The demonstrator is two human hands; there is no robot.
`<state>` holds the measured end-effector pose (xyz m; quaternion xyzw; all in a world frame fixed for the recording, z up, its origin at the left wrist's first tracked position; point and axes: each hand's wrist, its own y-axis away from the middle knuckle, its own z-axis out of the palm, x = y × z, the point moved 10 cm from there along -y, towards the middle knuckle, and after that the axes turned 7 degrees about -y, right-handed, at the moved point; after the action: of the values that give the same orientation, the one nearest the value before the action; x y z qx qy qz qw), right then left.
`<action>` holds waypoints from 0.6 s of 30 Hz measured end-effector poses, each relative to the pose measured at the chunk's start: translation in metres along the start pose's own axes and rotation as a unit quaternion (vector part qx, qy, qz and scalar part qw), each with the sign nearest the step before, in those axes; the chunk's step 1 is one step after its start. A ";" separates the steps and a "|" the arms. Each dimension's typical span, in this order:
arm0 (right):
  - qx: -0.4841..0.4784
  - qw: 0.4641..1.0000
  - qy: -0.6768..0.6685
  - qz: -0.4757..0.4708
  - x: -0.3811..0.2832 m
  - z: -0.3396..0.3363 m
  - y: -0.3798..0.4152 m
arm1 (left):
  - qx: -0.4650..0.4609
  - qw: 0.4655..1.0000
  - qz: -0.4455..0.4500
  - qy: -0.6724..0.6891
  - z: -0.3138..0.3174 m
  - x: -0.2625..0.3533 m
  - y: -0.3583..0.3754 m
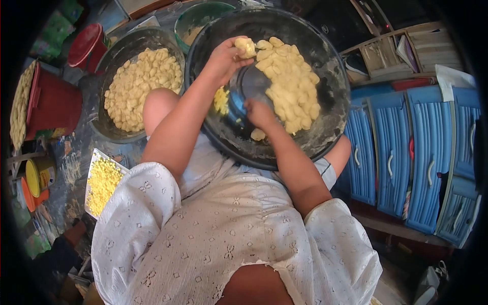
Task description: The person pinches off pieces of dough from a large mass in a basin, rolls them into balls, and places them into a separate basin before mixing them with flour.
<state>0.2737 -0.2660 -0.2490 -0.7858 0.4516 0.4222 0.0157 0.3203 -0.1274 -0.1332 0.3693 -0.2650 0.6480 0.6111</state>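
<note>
A large black basin (325,56) rests tilted across my lap, with a mass of pale yellow dough pieces (292,86) on its right side. Over the basin's upper left, my left hand (226,60) holds a dough piece (246,47) with yellow bits on it. Lower down in the basin, my right hand (260,113) is closed in a fist-like grip; something blurred and bluish shows just left of it, too smeared to name. Small yellow cubes (221,100) lie inside the basin's left part. A lone dough piece (257,134) sits below my right hand.
Left of my knee stands a basin (104,84) full of dough pieces. A white tray of yellow cubes (103,184) is at lower left. Red buckets (58,104), a green basin (203,15) and a yellow tub (40,177) surround this. Blue cabinets (391,152) stand on the right.
</note>
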 end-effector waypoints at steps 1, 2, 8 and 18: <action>0.054 0.998 0.015 -0.029 -0.005 -0.015 0.000 | 0.002 1.000 0.005 -0.009 -0.001 -0.001 0.000; 0.110 0.992 0.030 -0.058 -0.011 -0.028 0.003 | 0.002 1.000 0.002 -0.008 0.000 -0.003 0.000; 0.031 0.985 0.125 -0.115 -0.048 0.024 0.001 | -0.018 1.000 -0.005 -0.015 0.009 -0.007 -0.002; -0.135 0.991 -0.016 -0.003 -0.005 0.025 -0.002 | -0.023 0.986 -0.123 -0.111 0.005 -0.040 0.004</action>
<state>0.2579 -0.2508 -0.2622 -0.7751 0.3881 0.4918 -0.0824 0.3165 -0.1558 -0.1624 0.4542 -0.2983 0.5166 0.6617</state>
